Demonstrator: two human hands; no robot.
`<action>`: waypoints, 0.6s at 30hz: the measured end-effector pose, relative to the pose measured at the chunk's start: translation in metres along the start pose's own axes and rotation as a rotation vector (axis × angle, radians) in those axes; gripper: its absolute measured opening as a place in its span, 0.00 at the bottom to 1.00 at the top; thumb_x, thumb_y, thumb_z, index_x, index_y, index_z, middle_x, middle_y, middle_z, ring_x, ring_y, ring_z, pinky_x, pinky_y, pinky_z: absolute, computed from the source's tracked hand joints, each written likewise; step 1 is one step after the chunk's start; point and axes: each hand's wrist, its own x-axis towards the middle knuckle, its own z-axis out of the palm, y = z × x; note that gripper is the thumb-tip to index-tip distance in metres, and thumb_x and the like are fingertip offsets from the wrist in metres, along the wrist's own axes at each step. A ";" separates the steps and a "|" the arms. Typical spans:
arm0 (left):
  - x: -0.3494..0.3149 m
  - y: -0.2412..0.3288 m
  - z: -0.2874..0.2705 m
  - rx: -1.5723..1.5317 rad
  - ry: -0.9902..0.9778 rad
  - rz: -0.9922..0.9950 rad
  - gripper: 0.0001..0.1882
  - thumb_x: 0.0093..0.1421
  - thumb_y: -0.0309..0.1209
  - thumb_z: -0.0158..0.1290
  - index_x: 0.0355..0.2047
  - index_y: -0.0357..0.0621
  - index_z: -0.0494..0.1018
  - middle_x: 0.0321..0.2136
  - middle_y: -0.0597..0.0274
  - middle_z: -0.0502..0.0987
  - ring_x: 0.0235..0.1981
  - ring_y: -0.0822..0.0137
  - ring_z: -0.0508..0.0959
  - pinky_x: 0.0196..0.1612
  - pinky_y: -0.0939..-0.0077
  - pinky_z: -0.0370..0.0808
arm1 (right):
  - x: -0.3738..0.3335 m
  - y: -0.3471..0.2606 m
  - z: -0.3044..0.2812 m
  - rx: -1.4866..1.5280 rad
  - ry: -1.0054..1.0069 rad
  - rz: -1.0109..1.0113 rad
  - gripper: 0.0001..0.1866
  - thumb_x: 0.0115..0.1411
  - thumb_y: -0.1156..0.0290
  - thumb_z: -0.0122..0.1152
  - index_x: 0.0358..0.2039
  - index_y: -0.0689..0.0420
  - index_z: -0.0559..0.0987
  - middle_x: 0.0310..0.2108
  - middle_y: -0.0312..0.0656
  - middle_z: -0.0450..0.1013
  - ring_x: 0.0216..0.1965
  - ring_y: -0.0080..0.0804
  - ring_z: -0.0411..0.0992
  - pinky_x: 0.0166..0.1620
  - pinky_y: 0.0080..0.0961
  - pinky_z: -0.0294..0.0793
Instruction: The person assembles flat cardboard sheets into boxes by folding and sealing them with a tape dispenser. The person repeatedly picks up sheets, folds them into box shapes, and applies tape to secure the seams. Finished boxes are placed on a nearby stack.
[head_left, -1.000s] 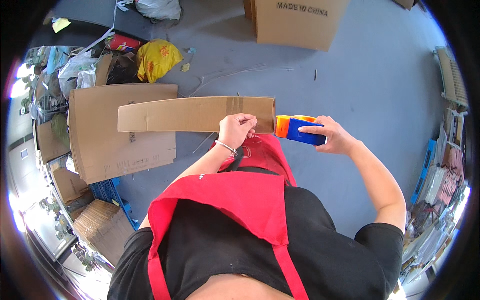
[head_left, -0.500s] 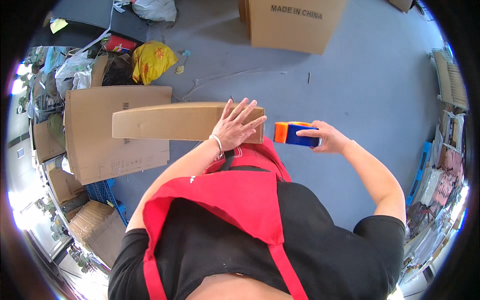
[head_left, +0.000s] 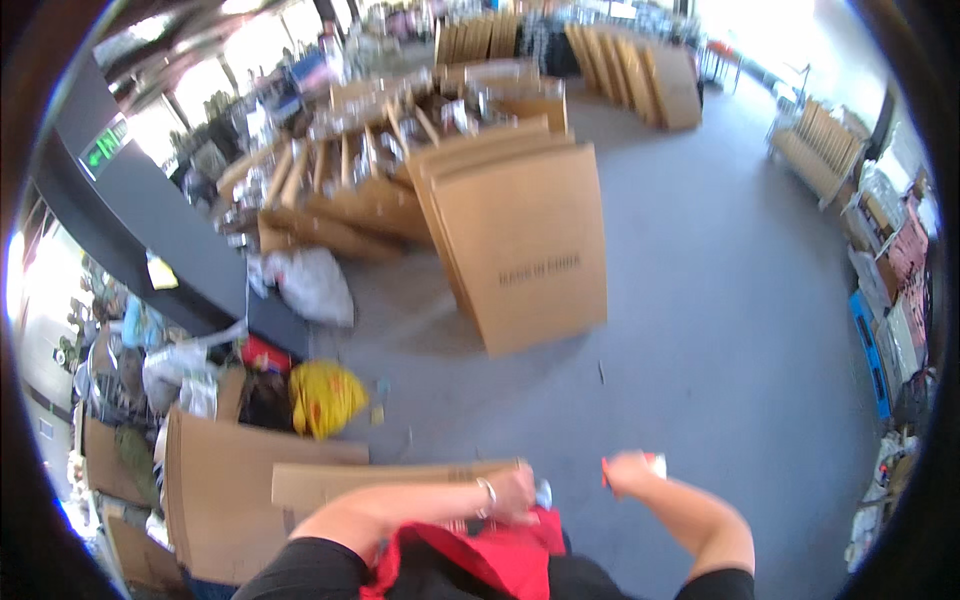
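A long, narrow cardboard box (head_left: 390,482) lies across in front of me, at the bottom of the view. My left hand (head_left: 514,493), with a white bracelet at the wrist, is at the box's right end. Its fingers look curled over that end, though blur softens them. Just right of them shows a small pale, shiny patch (head_left: 543,493) that I cannot make out. Apart from the box, off to the right, my right hand (head_left: 630,474) is closed around a tape dispenser (head_left: 657,465), mostly hidden by the hand.
Flat cardboard sheets (head_left: 230,490) lie at the left, beside a yellow bag (head_left: 327,400). Large cardboard panels (head_left: 530,250) stand ahead on the grey floor (head_left: 690,330). A dark pillar (head_left: 150,220) rises at left. A blue pallet (head_left: 870,355) and piled goods line the right.
My view has tipped up, bringing the far room in. My left hand has gone from spread flat on the box to curled at its end. The right hand still holds the dispenser.
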 end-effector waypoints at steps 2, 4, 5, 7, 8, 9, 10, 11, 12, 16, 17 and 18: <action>0.011 0.003 -0.009 0.027 -0.222 0.031 0.33 0.58 0.64 0.53 0.23 0.44 0.83 0.26 0.55 0.83 0.32 0.56 0.79 0.50 0.58 0.70 | -0.035 -0.003 -0.001 0.554 -0.204 0.206 0.22 0.49 0.62 0.72 0.47 0.33 0.86 0.33 0.31 0.84 0.36 0.37 0.83 0.41 0.35 0.82; 0.030 0.021 -0.070 0.078 -0.558 0.036 0.32 0.61 0.65 0.51 0.31 0.48 0.86 0.31 0.56 0.85 0.39 0.57 0.83 0.51 0.61 0.68 | -0.090 -0.039 0.012 0.493 0.088 0.357 0.29 0.46 0.54 0.70 0.53 0.33 0.84 0.41 0.35 0.84 0.45 0.39 0.82 0.46 0.37 0.82; 0.030 0.021 -0.071 0.069 -0.559 0.033 0.32 0.62 0.64 0.49 0.33 0.48 0.86 0.32 0.55 0.86 0.41 0.56 0.84 0.54 0.58 0.68 | -0.101 -0.059 0.028 0.575 0.164 0.458 0.33 0.44 0.51 0.69 0.56 0.33 0.83 0.42 0.38 0.83 0.45 0.42 0.82 0.48 0.39 0.81; 0.035 0.018 -0.063 0.067 -0.523 0.064 0.32 0.65 0.63 0.47 0.35 0.48 0.86 0.35 0.54 0.86 0.47 0.54 0.83 0.64 0.51 0.63 | -0.114 -0.103 0.081 0.548 0.348 0.583 0.37 0.44 0.52 0.75 0.58 0.41 0.81 0.43 0.53 0.80 0.43 0.52 0.80 0.46 0.43 0.81; 0.028 0.015 -0.054 0.054 -0.501 0.063 0.33 0.67 0.62 0.45 0.36 0.47 0.86 0.36 0.53 0.86 0.52 0.53 0.82 0.71 0.47 0.58 | -0.126 -0.142 0.070 0.593 0.481 0.514 0.38 0.47 0.67 0.76 0.62 0.49 0.78 0.40 0.53 0.80 0.41 0.52 0.80 0.44 0.41 0.80; 0.018 0.008 -0.046 0.043 -0.329 0.120 0.33 0.67 0.62 0.46 0.37 0.46 0.86 0.44 0.51 0.84 0.60 0.53 0.76 0.74 0.44 0.52 | -0.133 -0.177 0.074 0.713 0.534 0.583 0.37 0.48 0.63 0.77 0.61 0.48 0.78 0.41 0.53 0.81 0.41 0.51 0.81 0.45 0.41 0.80; 0.007 0.001 -0.037 0.026 -0.160 0.176 0.33 0.67 0.62 0.47 0.39 0.44 0.85 0.52 0.50 0.82 0.67 0.53 0.69 0.76 0.42 0.45 | -0.133 -0.210 0.082 0.835 0.582 0.654 0.37 0.48 0.59 0.77 0.61 0.46 0.79 0.42 0.54 0.82 0.42 0.50 0.82 0.46 0.41 0.81; -0.004 -0.003 -0.027 -0.009 0.034 0.219 0.34 0.67 0.63 0.46 0.50 0.46 0.81 0.61 0.51 0.73 0.73 0.53 0.59 0.77 0.40 0.39 | -0.125 -0.246 0.104 0.960 0.645 0.763 0.37 0.48 0.60 0.78 0.61 0.48 0.79 0.44 0.53 0.82 0.43 0.47 0.82 0.48 0.39 0.81; -0.018 -0.005 -0.022 -0.043 0.235 0.263 0.37 0.67 0.64 0.45 0.60 0.49 0.77 0.71 0.52 0.64 0.78 0.53 0.49 0.77 0.38 0.34 | -0.123 -0.282 0.101 1.078 0.716 0.878 0.37 0.48 0.61 0.78 0.60 0.50 0.80 0.45 0.52 0.82 0.45 0.43 0.82 0.50 0.37 0.81; -0.119 0.000 -0.021 -0.078 0.303 0.186 0.44 0.67 0.66 0.43 0.76 0.59 0.53 0.79 0.57 0.43 0.80 0.53 0.41 0.76 0.36 0.32 | -0.092 -0.407 0.195 1.424 1.108 0.848 0.41 0.50 0.69 0.80 0.65 0.62 0.74 0.53 0.43 0.79 0.52 0.30 0.77 0.58 0.29 0.76; -0.159 -0.005 -0.036 -0.039 0.065 0.095 0.45 0.68 0.67 0.42 0.78 0.61 0.49 0.79 0.57 0.42 0.80 0.53 0.40 0.76 0.36 0.32 | -0.094 -0.440 0.164 1.371 1.064 0.860 0.40 0.52 0.71 0.80 0.65 0.64 0.73 0.56 0.43 0.77 0.55 0.30 0.75 0.60 0.29 0.74; -0.187 -0.008 -0.051 0.004 -0.171 0.014 0.46 0.68 0.67 0.41 0.79 0.62 0.45 0.79 0.57 0.40 0.80 0.53 0.39 0.76 0.35 0.31 | -0.090 -0.465 0.136 1.448 1.066 0.848 0.40 0.53 0.72 0.79 0.65 0.64 0.73 0.56 0.43 0.77 0.55 0.30 0.75 0.60 0.29 0.74</action>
